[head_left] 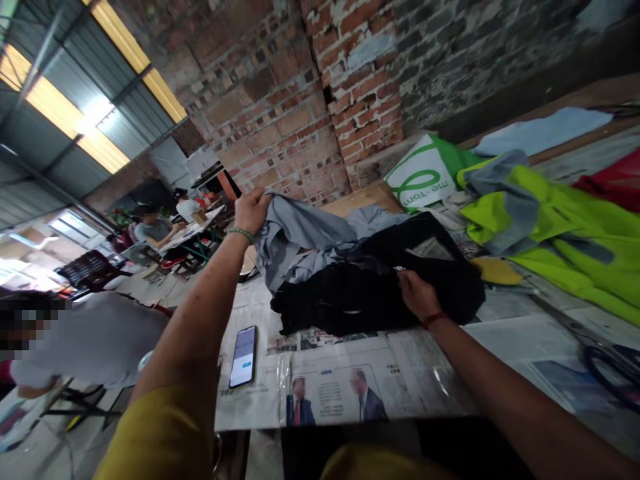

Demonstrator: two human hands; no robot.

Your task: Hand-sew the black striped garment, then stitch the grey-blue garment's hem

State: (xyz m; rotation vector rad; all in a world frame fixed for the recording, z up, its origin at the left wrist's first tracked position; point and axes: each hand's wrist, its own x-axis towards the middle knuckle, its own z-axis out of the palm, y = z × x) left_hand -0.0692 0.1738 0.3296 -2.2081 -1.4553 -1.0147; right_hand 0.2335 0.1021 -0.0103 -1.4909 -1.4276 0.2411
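My left hand [251, 210] is raised at the far left of the cloth, its fingers closed on the edge of grey fabric [313, 223]. This grey fabric hangs from the hand and runs into a black garment [345, 297] lying on the newspaper-covered table [340, 393]. My right hand [417, 297] rests over the black garment with its fingers closed. A small pale, shiny bit shows at those fingertips, too small to name. A clear patch [431, 248] lies on the black cloth beyond the right hand.
A lit phone [243, 357] lies front left. Large scissors [585, 333] and a yellow piece [497, 271] are at right, near a lime-yellow garment [545, 207]. A green-white bag [425, 173] stands against the brick wall. Other people sit at left, one close by [95, 340].
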